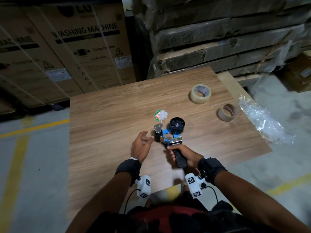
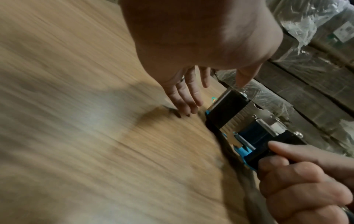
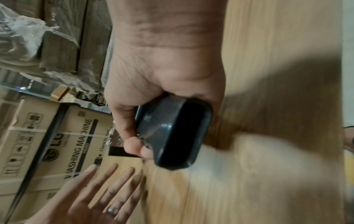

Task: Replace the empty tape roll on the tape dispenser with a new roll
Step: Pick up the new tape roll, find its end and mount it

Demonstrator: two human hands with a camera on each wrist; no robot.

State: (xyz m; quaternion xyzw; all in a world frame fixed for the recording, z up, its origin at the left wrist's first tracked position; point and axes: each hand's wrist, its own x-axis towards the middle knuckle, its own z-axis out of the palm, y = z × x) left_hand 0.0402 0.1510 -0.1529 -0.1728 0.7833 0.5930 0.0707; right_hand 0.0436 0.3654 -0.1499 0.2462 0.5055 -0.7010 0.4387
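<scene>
The tape dispenser point(image 1: 170, 135) lies on its side near the middle of the wooden table point(image 1: 109, 115), its blue frame flat against the top and its black hub point(image 1: 176, 126) standing bare with no roll on it. The right hand point(image 1: 185, 156) has its fingers wrapped tight around the black handle point(image 3: 172, 133), thumb laid along the top towards the metal cutter; the right wrist view shows the butt end of that handle poking out of the fist. Just to the left, the left hand point(image 1: 142, 145) is spread loose, fingers straight and apart, holding nothing, its fingertips point(image 2: 188, 106) close beside the serrated front end of the dispenser; whether they touch it I cannot tell, as the wrist views are smeared. A ring point(image 3: 113, 209) shows on one finger of that hand. Just beyond the dispenser lies a small round green and red sticker point(image 1: 159, 115) with a bit of crumpled white stuff over it. Further off towards the table's far right corner sits the new roll point(image 1: 200, 93) of clear tape, lying flat, and nearer, well apart from it, the empty brown cardboard core point(image 1: 228, 112). Crumpled clear plastic wrap point(image 1: 264, 121) hangs over the right edge. Behind the table stand washing machine cartons point(image 1: 67, 47) and wrapped stacks of flat boxes point(image 1: 227, 36).
</scene>
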